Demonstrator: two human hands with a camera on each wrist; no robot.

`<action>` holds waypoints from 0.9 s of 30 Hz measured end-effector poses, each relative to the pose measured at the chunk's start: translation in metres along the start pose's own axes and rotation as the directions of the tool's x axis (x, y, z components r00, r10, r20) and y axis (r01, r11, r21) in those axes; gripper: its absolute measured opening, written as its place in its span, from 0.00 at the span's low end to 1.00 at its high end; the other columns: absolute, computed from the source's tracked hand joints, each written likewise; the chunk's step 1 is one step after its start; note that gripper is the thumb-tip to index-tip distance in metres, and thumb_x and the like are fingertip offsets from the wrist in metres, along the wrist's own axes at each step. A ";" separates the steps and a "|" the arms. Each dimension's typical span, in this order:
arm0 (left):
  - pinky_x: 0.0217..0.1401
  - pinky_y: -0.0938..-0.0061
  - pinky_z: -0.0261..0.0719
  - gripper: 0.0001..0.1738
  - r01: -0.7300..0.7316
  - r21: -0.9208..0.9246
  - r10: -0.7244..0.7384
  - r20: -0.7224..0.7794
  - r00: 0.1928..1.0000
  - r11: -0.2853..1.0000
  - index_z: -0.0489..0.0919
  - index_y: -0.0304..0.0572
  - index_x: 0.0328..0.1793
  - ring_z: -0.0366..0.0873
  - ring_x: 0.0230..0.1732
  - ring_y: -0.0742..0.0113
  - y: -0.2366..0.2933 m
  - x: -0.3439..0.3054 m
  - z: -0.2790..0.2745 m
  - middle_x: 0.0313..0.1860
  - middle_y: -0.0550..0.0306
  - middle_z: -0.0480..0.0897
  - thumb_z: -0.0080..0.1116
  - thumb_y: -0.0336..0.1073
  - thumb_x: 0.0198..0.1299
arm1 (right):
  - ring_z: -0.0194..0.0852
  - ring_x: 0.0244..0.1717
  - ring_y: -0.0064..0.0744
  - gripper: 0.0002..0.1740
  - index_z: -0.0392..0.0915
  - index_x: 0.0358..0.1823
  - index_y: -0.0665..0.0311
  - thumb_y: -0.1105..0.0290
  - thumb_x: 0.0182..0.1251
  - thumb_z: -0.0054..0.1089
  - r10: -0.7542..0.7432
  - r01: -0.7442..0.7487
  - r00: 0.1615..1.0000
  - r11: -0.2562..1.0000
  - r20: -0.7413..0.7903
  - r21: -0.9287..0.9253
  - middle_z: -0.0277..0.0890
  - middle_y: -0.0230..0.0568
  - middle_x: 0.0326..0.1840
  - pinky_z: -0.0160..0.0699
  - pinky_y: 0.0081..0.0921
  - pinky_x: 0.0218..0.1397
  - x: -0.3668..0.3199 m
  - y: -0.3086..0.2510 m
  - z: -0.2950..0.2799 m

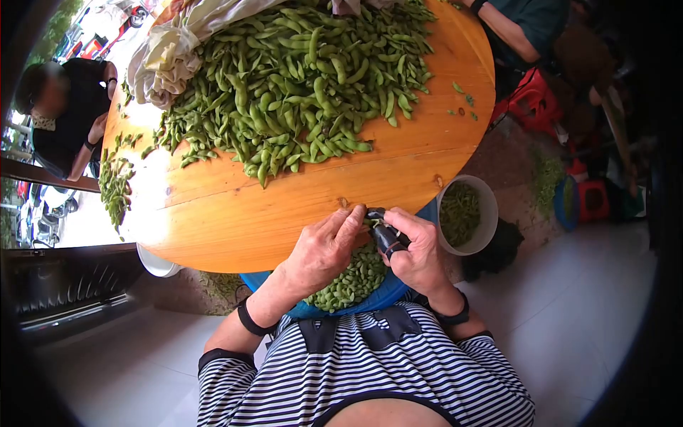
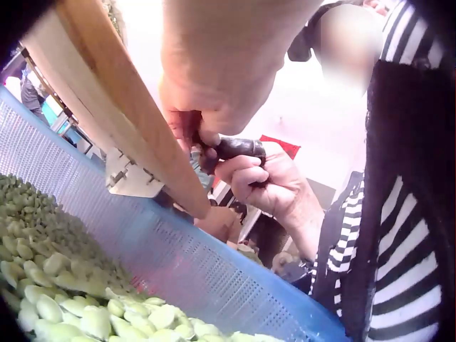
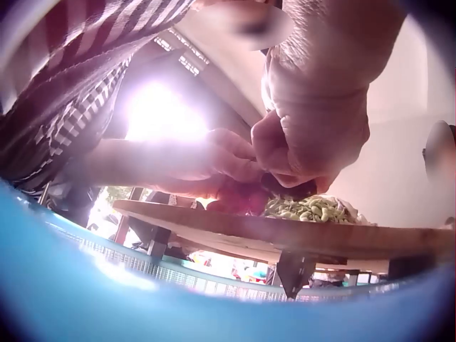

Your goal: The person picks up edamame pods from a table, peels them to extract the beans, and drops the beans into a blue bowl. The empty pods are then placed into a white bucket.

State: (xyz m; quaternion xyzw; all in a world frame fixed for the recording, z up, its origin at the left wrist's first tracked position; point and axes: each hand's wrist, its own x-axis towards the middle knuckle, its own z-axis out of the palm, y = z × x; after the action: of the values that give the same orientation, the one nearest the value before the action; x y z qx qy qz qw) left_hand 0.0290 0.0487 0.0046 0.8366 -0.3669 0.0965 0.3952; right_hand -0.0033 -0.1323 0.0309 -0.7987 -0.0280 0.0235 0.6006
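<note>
Over the near table edge, the two hands meet at a small green edamame pod [image 1: 371, 222], mostly hidden by the fingers. My left hand [image 1: 324, 249] pinches it from the left, fingertips together. My right hand [image 1: 420, 256] grips from the other side, with black sleeve-like covers [image 1: 390, 240] at its thumb and index finger. The left wrist view shows the right hand [image 2: 260, 182] curled, one dark cover [image 2: 239, 148] pointing at the left hand [image 2: 221, 85]. Below the hands, a blue basket [image 1: 388, 290] holds shelled green beans [image 1: 352, 281].
A big heap of edamame pods [image 1: 284, 85] lies on the round wooden table [image 1: 235, 228], beside a bunched cloth [image 1: 163, 71]. Right of the table stands a white bucket [image 1: 487, 213] with green husks [image 1: 459, 213]. Other people sit at the left [image 1: 78, 107] and far right [image 1: 523, 35].
</note>
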 end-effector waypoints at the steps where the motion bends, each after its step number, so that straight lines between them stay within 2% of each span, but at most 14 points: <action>1: 0.32 0.64 0.80 0.28 0.010 0.021 -0.011 0.057 0.998 1.000 0.70 0.26 0.59 0.81 0.34 0.51 0.001 0.002 -0.002 0.37 0.44 0.78 0.64 0.24 0.50 | 0.73 0.30 0.47 0.19 0.73 0.39 0.77 0.82 0.41 0.46 -0.028 0.027 0.999 0.999 -0.022 -0.043 0.69 0.51 0.29 0.74 0.29 0.36 0.000 -0.002 0.001; 4: 0.31 0.63 0.79 0.27 0.027 0.008 -0.028 0.131 0.991 1.000 0.69 0.26 0.59 0.80 0.33 0.50 0.002 0.005 -0.004 0.36 0.44 0.78 0.63 0.24 0.52 | 0.72 0.29 0.50 0.18 0.74 0.39 0.77 0.82 0.41 0.47 -0.127 0.117 0.991 0.975 -0.042 -0.187 0.70 0.52 0.29 0.74 0.29 0.35 0.001 -0.004 -0.001; 6: 0.31 0.63 0.79 0.25 0.037 -0.025 -0.033 0.149 0.988 0.999 0.69 0.27 0.58 0.80 0.31 0.50 -0.001 0.007 -0.007 0.34 0.45 0.78 0.62 0.23 0.53 | 0.72 0.29 0.49 0.18 0.74 0.39 0.76 0.82 0.41 0.47 -0.122 0.116 0.992 0.977 -0.024 -0.178 0.70 0.52 0.28 0.73 0.29 0.35 0.002 -0.006 -0.004; 8: 0.32 0.66 0.80 0.23 0.206 -0.240 -0.143 0.256 0.956 0.949 0.75 0.33 0.54 0.82 0.32 0.51 -0.006 0.011 -0.015 0.32 0.47 0.80 0.66 0.23 0.49 | 0.72 0.28 0.48 0.18 0.74 0.39 0.76 0.82 0.42 0.47 -0.119 0.116 0.993 0.979 -0.004 -0.170 0.70 0.52 0.28 0.73 0.28 0.34 0.001 -0.004 -0.006; 9: 0.30 0.71 0.79 0.14 0.242 -0.313 -0.149 0.291 0.945 0.918 0.77 0.35 0.50 0.82 0.29 0.59 -0.009 0.015 -0.019 0.28 0.51 0.81 0.61 0.25 0.57 | 0.73 0.28 0.48 0.18 0.75 0.39 0.76 0.82 0.42 0.48 -0.010 0.014 0.999 0.997 0.054 -0.075 0.70 0.52 0.28 0.73 0.28 0.35 -0.001 0.000 -0.007; 10: 0.30 0.71 0.79 0.14 0.244 -0.312 -0.152 0.291 0.945 0.918 0.77 0.35 0.50 0.82 0.29 0.59 -0.012 0.017 -0.024 0.28 0.51 0.81 0.61 0.25 0.57 | 0.73 0.28 0.47 0.18 0.75 0.39 0.75 0.82 0.43 0.48 0.094 -0.096 0.988 0.995 0.121 0.015 0.71 0.52 0.28 0.73 0.28 0.35 -0.003 0.002 -0.007; 12: 0.28 0.75 0.78 0.11 0.598 -0.349 -0.300 0.620 0.725 0.722 0.77 0.35 0.52 0.81 0.27 0.70 -0.013 0.021 -0.033 0.29 0.55 0.82 0.56 0.29 0.65 | 0.74 0.28 0.47 0.17 0.75 0.39 0.75 0.82 0.43 0.48 0.188 -0.198 0.971 0.979 0.149 0.055 0.72 0.52 0.28 0.74 0.27 0.36 -0.004 -0.001 -0.008; 13: 0.28 0.77 0.77 0.13 0.723 -0.358 -0.377 0.670 0.640 0.591 0.77 0.34 0.55 0.79 0.27 0.77 -0.005 0.026 -0.036 0.30 0.58 0.82 0.49 0.32 0.70 | 0.74 0.28 0.46 0.17 0.75 0.40 0.75 0.81 0.44 0.48 0.277 -0.296 0.944 0.951 0.178 0.091 0.72 0.52 0.28 0.74 0.27 0.36 -0.004 -0.003 -0.008; 14: 0.28 0.77 0.77 0.13 0.724 -0.357 -0.378 0.670 0.639 0.591 0.77 0.34 0.55 0.79 0.27 0.77 -0.003 0.024 -0.034 0.30 0.58 0.82 0.49 0.32 0.70 | 0.74 0.28 0.46 0.17 0.75 0.40 0.75 0.81 0.44 0.48 0.277 -0.296 0.944 0.951 0.179 0.092 0.72 0.52 0.28 0.74 0.27 0.36 -0.004 -0.001 -0.008; 16: 0.29 0.78 0.77 0.14 0.769 -0.476 -0.422 0.648 0.635 0.426 0.76 0.31 0.57 0.78 0.27 0.76 -0.002 0.019 -0.026 0.30 0.59 0.82 0.48 0.31 0.71 | 0.75 0.30 0.50 0.18 0.75 0.41 0.75 0.81 0.44 0.48 0.215 -0.226 0.967 0.971 0.134 0.078 0.74 0.53 0.30 0.75 0.27 0.38 -0.004 0.003 -0.008; 20: 0.31 0.79 0.77 0.15 0.754 -0.457 -0.424 0.633 0.648 0.472 0.74 0.28 0.58 0.77 0.27 0.77 -0.001 0.008 -0.016 0.30 0.60 0.81 0.49 0.31 0.71 | 0.76 0.33 0.54 0.19 0.75 0.41 0.75 0.81 0.43 0.48 0.043 -0.036 0.996 0.996 0.083 -0.088 0.74 0.54 0.32 0.76 0.28 0.40 -0.005 0.002 -0.004; 22: 0.33 0.81 0.76 0.19 0.734 -0.576 -0.456 0.578 0.677 0.359 0.71 0.27 0.61 0.76 0.28 0.78 0.001 0.002 -0.012 0.29 0.61 0.80 0.54 0.32 0.68 | 0.75 0.35 0.56 0.20 0.75 0.41 0.74 0.81 0.42 0.48 -0.044 0.053 0.997 0.990 0.066 -0.131 0.74 0.54 0.33 0.75 0.30 0.40 -0.005 0.000 -0.003; 26: 0.34 0.79 0.77 0.25 0.655 -0.617 -0.388 0.528 0.756 0.436 0.69 0.30 0.65 0.78 0.29 0.74 0.004 0.000 -0.016 0.33 0.58 0.84 0.60 0.32 0.63 | 0.74 0.32 0.53 0.20 0.74 0.40 0.74 0.80 0.40 0.47 -0.059 0.064 0.998 0.981 0.033 -0.183 0.72 0.54 0.32 0.73 0.31 0.37 -0.007 -0.002 -0.009; 27: 0.36 0.77 0.78 0.27 0.627 -0.492 -0.304 0.585 0.752 0.604 0.69 0.32 0.66 0.81 0.31 0.72 0.009 0.002 -0.024 0.38 0.56 0.85 0.62 0.32 0.61 | 0.74 0.32 0.52 0.20 0.74 0.39 0.74 0.80 0.40 0.47 0.018 -0.014 0.999 0.992 0.032 -0.124 0.73 0.53 0.32 0.73 0.30 0.38 -0.010 -0.002 -0.019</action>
State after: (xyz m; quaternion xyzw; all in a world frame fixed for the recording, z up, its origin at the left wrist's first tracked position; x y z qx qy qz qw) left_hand 0.0274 0.0616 0.0273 0.7051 -0.2173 -0.3431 0.5813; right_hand -0.0115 -0.1504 0.0385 -0.8341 -0.0330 0.0400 0.5491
